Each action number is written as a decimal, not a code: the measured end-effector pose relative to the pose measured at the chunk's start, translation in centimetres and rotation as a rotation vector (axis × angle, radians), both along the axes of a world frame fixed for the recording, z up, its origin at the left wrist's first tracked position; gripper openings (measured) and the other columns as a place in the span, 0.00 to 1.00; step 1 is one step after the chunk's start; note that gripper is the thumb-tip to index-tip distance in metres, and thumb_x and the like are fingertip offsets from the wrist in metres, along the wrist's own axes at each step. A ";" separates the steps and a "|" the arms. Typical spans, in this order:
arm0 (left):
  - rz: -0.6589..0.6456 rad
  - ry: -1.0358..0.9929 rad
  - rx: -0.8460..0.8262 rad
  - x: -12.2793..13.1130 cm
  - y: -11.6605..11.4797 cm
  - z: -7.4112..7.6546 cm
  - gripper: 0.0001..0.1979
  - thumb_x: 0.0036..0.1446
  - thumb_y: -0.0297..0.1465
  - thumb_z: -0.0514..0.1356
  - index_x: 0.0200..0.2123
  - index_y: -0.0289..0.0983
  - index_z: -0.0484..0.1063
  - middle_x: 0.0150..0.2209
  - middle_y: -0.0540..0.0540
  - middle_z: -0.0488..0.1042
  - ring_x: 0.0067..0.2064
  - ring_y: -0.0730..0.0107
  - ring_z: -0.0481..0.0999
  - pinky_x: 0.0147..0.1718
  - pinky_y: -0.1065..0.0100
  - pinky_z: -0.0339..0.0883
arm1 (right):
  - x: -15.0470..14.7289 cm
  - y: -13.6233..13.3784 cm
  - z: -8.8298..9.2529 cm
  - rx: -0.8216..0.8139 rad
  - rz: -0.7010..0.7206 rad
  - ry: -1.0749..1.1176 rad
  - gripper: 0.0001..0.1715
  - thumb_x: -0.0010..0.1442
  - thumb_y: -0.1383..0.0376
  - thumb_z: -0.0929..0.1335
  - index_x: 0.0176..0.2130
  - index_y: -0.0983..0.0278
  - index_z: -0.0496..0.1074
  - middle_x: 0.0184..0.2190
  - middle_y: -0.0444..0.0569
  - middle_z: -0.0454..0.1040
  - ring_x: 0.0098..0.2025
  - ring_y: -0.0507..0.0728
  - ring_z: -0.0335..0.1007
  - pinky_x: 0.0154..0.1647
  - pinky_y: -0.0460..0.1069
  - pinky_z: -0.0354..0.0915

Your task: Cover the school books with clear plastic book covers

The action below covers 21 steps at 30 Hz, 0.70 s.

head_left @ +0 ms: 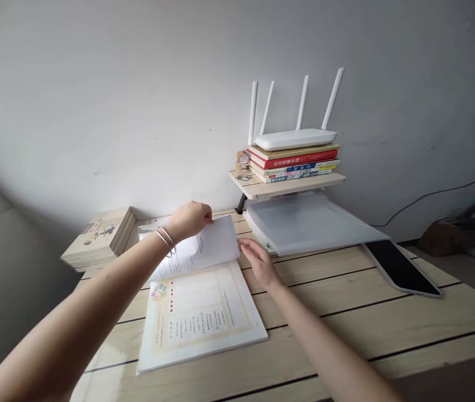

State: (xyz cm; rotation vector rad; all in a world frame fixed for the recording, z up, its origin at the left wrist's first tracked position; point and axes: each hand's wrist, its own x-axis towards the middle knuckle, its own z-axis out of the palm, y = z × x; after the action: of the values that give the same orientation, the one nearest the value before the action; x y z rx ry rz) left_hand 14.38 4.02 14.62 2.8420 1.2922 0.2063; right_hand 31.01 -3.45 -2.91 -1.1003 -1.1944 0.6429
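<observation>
Pinching a raised page (216,243) of an open booklet (197,315) between closed fingers of the left hand (191,219), with the right hand (260,263) open, fingertips just beside the page's outer edge.

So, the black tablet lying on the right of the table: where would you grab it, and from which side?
Pinch the pale rim at its near short end, coming from the person's side with the right hand. The black tablet lies flat, and its far end meets the translucent folder, so the near end looks freer.
</observation>
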 end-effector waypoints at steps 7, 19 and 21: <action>-0.033 0.098 -0.134 -2.4 -0.7 0.3 0.13 0.53 0.32 0.53 0.37 0.37 0.75 0.36 0.43 0.77 0.33 0.66 0.73 0.29 0.70 0.61 | -0.5 1.0 0.4 0.019 0.045 0.050 0.16 0.52 0.54 0.69 0.33 0.63 0.67 0.30 0.48 0.73 0.35 0.55 0.70 0.39 0.51 0.65; -0.111 -0.078 -0.029 -6.5 -2.4 -2.0 0.11 0.55 0.29 0.53 0.33 0.39 0.76 0.30 0.46 0.77 0.31 0.67 0.74 0.31 0.69 0.62 | -3.9 -0.4 11.3 0.313 -0.142 -1.008 0.10 0.60 0.61 0.64 0.32 0.60 0.74 0.46 0.53 0.71 0.49 0.62 0.63 0.50 0.58 0.54; -0.126 -0.097 -0.003 -6.4 -2.6 -2.4 0.11 0.55 0.29 0.53 0.33 0.38 0.76 0.29 0.45 0.77 0.31 0.66 0.74 0.30 0.68 0.62 | -4.9 0.0 12.9 0.274 0.012 -1.118 0.12 0.60 0.62 0.63 0.30 0.60 0.74 0.39 0.50 0.74 0.43 0.60 0.67 0.47 0.56 0.55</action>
State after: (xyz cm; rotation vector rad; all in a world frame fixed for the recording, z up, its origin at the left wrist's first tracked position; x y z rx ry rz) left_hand 7.95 1.42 12.25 2.8589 1.0904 0.3355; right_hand 26.11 -3.48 9.95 -1.2287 -2.1481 -0.2173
